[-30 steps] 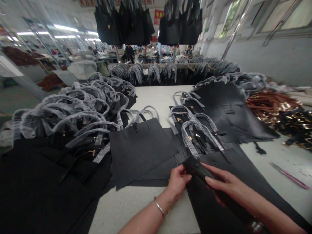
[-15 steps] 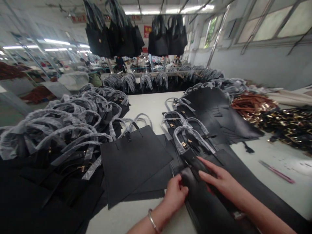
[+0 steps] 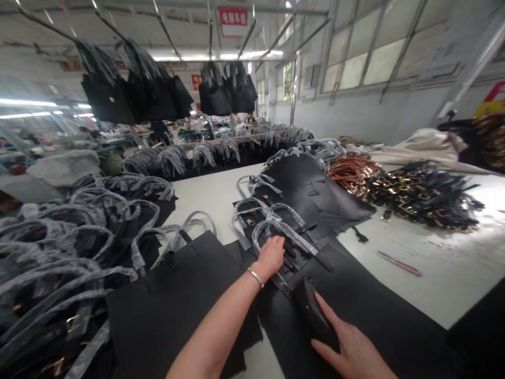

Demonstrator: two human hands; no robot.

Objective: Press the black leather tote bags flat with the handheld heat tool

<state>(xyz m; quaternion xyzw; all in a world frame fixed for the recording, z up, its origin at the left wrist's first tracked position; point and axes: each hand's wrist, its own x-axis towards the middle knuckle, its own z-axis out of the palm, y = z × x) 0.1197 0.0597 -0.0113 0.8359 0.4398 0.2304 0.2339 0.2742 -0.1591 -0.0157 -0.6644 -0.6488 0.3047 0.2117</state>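
Note:
My left hand (image 3: 271, 254) reaches forward onto the wrapped handles (image 3: 272, 229) of a black bag panel at the middle of the white table (image 3: 209, 195); its fingers curl over a handle and strap there. My right hand (image 3: 347, 350) lies lower right, fingers stretched along a folded black leather piece (image 3: 311, 310) that rests on a large black panel (image 3: 366, 305). A silver bangle sits on my left wrist. Another black panel with handles (image 3: 173, 295) lies to the left of my left arm.
Heaps of black bag panels with plastic-wrapped handles (image 3: 79, 231) fill the left side and the far edge. Brown straps (image 3: 351, 171) and black straps with gold buckles (image 3: 422, 192) lie at the right. A pink tool (image 3: 399, 262) lies on the table. Black bags (image 3: 165, 97) hang overhead.
My left hand has left the folded piece and moved forward onto the wrapped handles. My right hand has slid back toward me along the folded piece. The camera has turned up and right.

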